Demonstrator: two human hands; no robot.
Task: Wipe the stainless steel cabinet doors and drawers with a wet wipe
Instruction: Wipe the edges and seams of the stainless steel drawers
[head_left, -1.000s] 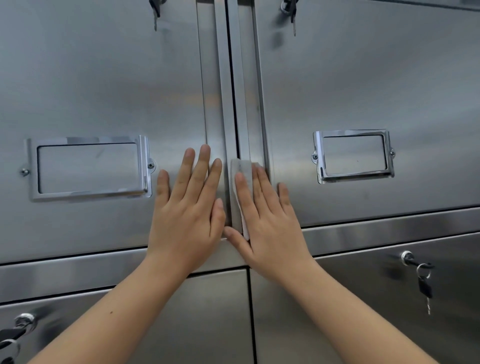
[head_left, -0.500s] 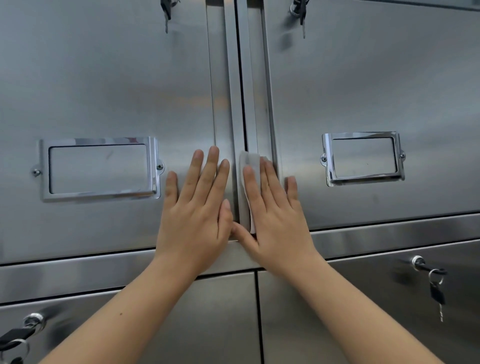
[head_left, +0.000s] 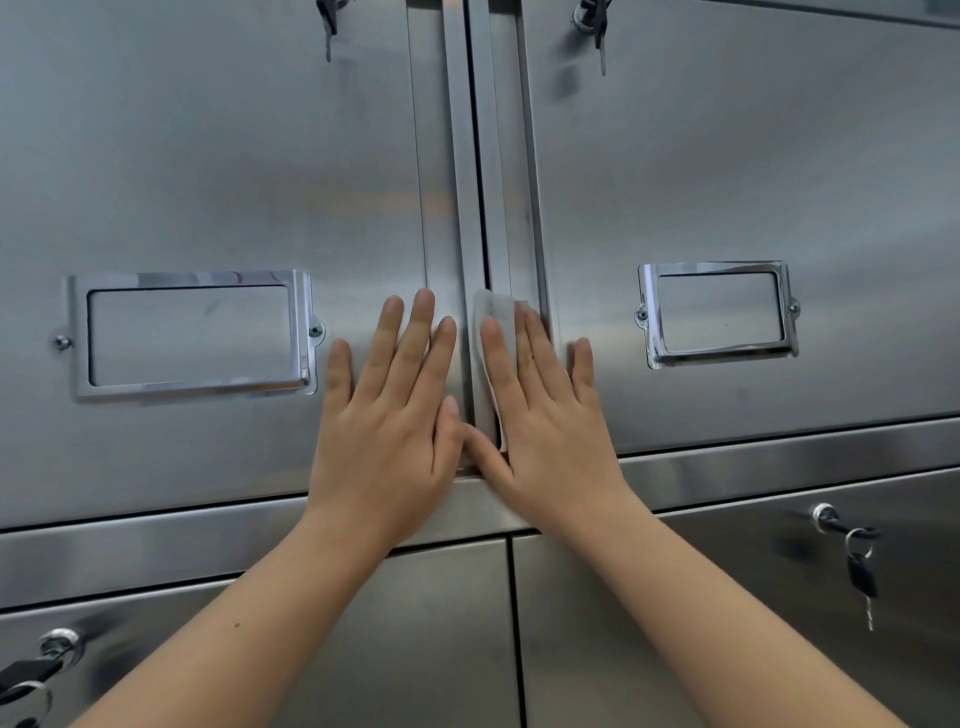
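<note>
Between label holders (head_left: 192, 335), wipe (head_left: 494, 313) under hand (head_left: 545, 423)

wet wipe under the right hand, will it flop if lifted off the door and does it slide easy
Probably floppy: the wet wipe looks thin and moulds over the door edge under the right hand. Likely very light, since a flat hand alone pins it there. It should slide easily on smooth steel, perhaps clinging slightly.

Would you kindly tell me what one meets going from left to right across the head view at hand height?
At that height: left label frame → left hand → right hand, pressing the wet wipe → right label frame.
</note>
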